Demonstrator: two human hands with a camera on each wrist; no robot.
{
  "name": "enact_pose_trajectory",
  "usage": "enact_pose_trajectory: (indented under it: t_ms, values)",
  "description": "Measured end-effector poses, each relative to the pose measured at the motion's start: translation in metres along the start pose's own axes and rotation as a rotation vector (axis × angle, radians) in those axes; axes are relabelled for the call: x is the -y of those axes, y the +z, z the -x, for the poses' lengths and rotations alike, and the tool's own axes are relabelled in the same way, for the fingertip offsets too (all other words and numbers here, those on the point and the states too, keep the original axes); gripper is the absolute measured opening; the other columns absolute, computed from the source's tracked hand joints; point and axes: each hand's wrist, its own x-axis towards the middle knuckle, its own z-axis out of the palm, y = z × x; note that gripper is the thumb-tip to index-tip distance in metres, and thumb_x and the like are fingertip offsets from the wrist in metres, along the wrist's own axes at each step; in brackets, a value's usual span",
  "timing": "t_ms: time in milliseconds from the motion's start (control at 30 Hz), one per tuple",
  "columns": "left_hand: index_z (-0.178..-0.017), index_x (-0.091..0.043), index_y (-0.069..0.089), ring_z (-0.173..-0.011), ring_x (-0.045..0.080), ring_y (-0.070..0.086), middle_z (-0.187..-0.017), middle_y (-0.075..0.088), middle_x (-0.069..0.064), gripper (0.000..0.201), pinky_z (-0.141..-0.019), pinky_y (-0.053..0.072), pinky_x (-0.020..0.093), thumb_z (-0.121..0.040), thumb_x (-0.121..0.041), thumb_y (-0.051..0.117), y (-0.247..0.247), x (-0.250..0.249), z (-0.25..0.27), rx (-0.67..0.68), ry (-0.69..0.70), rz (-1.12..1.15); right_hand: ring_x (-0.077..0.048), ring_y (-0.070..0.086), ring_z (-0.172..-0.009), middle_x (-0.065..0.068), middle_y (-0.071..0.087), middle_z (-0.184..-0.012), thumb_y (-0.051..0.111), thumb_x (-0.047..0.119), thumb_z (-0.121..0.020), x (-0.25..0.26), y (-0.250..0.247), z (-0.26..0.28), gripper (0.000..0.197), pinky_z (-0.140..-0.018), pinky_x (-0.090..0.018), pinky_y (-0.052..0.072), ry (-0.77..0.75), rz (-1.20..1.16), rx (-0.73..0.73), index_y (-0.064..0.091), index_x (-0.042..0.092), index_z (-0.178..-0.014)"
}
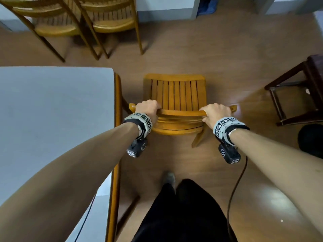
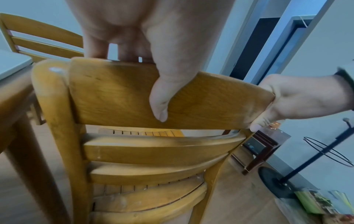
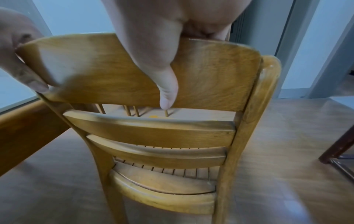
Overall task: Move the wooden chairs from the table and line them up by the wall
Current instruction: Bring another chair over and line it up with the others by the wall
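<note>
Wood-look floor [image 1: 218, 55] throughout. Grey-topped table [image 1: 52, 110] with a wooden edge, just left of the held chair, its corner close beside the chair's left post.

Held chair [image 1: 176, 95]: wooden, slatted seat, back made of a broad top rail over narrower rails, seat pointing away from the person, between the table and a dark stool. Whether its legs touch the floor: cannot tell.

Two more wooden chairs [image 1: 97, 21] of the same kind, side by side beyond the held chair and off to its left, close to the pale wall [image 1: 166, 7].

Dark stool [image 1: 304, 88], well to the right of the held chair. Black stand with a wire ring and a round base [image 2: 325, 153], farther right of the chair in the left wrist view.

Left hand [image 1: 147, 109] curled over the left end of the chair's top rail, fingers hooked over the front, thumb [image 2: 161, 98] pressed flat down the rear face. Right hand [image 1: 215, 112] wrapped the same way round the right end, thumb [image 3: 166, 84] lying down the rear face of the rail.

Grey marker bands with small black boxes on both wrists, just behind the chair back. Black trouser legs and one shoe [image 1: 169, 179] on the floor behind the chair.
</note>
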Motion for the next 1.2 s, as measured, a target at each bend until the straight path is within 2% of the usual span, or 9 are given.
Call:
enact_pose_trajectory:
  t_ms: [200, 333, 467, 567, 633, 767, 933, 1067, 1200]
  values:
    - [-0.124, -0.026, 0.065, -0.113, 0.034, 0.058, -0.121, 0.062, 0.009, 0.038, -0.089, 0.045, 0.041, -0.087, -0.015, 0.065, -0.082, 0.031, -0.140, 0.018, -0.005, -0.026, -0.027, 0.065, -0.084, 0.002, 0.064, -0.083, 0.065, 0.029, -0.093, -0.002, -0.069, -0.140, 0.006, -0.068, -0.033, 0.046, -0.021, -0.025, 0.012, 0.068, 0.033, -0.095]
    - [-0.119, -0.029, 0.067, -0.107, 0.034, 0.061, -0.116, 0.064, 0.008, 0.035, -0.083, 0.047, 0.039, -0.086, -0.016, 0.065, -0.136, 0.053, -0.236, 0.018, -0.001, -0.024, -0.026, 0.058, -0.079, 0.002, 0.061, -0.081, 0.065, 0.024, -0.092, -0.005, -0.116, -0.243, 0.011, -0.067, -0.033, 0.040, -0.022, -0.024, 0.026, 0.061, 0.033, -0.085]
    - [-0.111, -0.029, 0.069, -0.100, 0.030, 0.063, -0.107, 0.065, 0.004, 0.026, -0.075, 0.044, 0.035, -0.087, -0.018, 0.064, -0.189, 0.069, -0.326, -0.018, 0.007, -0.001, -0.027, 0.056, -0.077, 0.002, 0.061, -0.081, 0.065, 0.023, -0.091, -0.013, -0.167, -0.340, 0.012, -0.067, -0.032, 0.040, -0.013, -0.018, 0.006, 0.066, 0.034, -0.091]
    - [-0.105, -0.026, 0.068, -0.097, 0.030, 0.063, -0.100, 0.063, 0.003, 0.020, -0.079, 0.048, 0.037, -0.087, -0.020, 0.064, -0.238, 0.083, -0.396, -0.045, 0.015, 0.023, -0.026, 0.054, -0.075, 0.002, 0.062, -0.080, 0.068, 0.021, -0.089, -0.018, -0.215, -0.419, 0.011, -0.067, -0.033, 0.041, 0.010, -0.031, -0.012, 0.069, 0.031, -0.090]
    - [-0.108, -0.024, 0.067, -0.096, 0.030, 0.063, -0.101, 0.063, 0.003, 0.020, -0.080, 0.049, 0.038, -0.087, -0.022, 0.064, -0.267, 0.090, -0.436, -0.048, 0.023, 0.017, -0.026, 0.055, -0.076, 0.002, 0.063, -0.081, 0.070, 0.021, -0.088, -0.021, -0.242, -0.464, 0.011, -0.068, -0.034, 0.042, 0.015, -0.021, -0.015, 0.069, 0.032, -0.090]
    - [-0.103, -0.027, 0.066, -0.090, 0.025, 0.062, -0.099, 0.064, 0.000, 0.015, -0.074, 0.049, 0.036, -0.089, -0.023, 0.064, -0.308, 0.110, -0.506, -0.052, 0.064, 0.007, -0.026, 0.060, -0.080, 0.004, 0.064, -0.082, 0.070, 0.025, -0.089, -0.023, -0.281, -0.543, 0.011, -0.066, -0.032, 0.042, 0.001, 0.023, -0.016, 0.069, 0.035, -0.092]
    - [-0.107, -0.026, 0.067, -0.094, 0.026, 0.063, -0.097, 0.062, -0.001, 0.017, -0.079, 0.055, 0.038, -0.091, -0.025, 0.064, -0.351, 0.137, -0.585, -0.020, 0.103, 0.013, -0.028, 0.064, -0.084, 0.003, 0.065, -0.086, 0.062, 0.023, -0.092, -0.017, -0.318, -0.635, 0.015, -0.064, -0.032, 0.041, -0.015, 0.041, 0.023, 0.068, 0.037, -0.094]
    - [-0.094, -0.026, 0.065, -0.086, 0.024, 0.063, -0.082, 0.057, -0.006, 0.004, -0.076, 0.055, 0.037, -0.092, -0.024, 0.063, -0.378, 0.159, -0.641, -0.011, 0.097, 0.037, -0.025, 0.061, -0.081, 0.005, 0.064, -0.085, 0.051, 0.021, -0.097, -0.011, -0.340, -0.699, 0.019, -0.062, -0.032, 0.041, -0.063, 0.031, 0.035, 0.062, 0.036, -0.090]
    - [-0.086, -0.026, 0.064, -0.077, 0.020, 0.063, -0.076, 0.058, -0.008, 0.010, -0.068, 0.054, 0.034, -0.091, -0.018, 0.062, -0.402, 0.172, -0.692, -0.023, 0.067, 0.067, -0.022, 0.064, -0.082, 0.008, 0.067, -0.087, 0.052, 0.022, -0.098, -0.011, -0.361, -0.756, 0.021, -0.063, -0.031, 0.047, -0.097, 0.019, -0.004, 0.068, 0.036, -0.098]
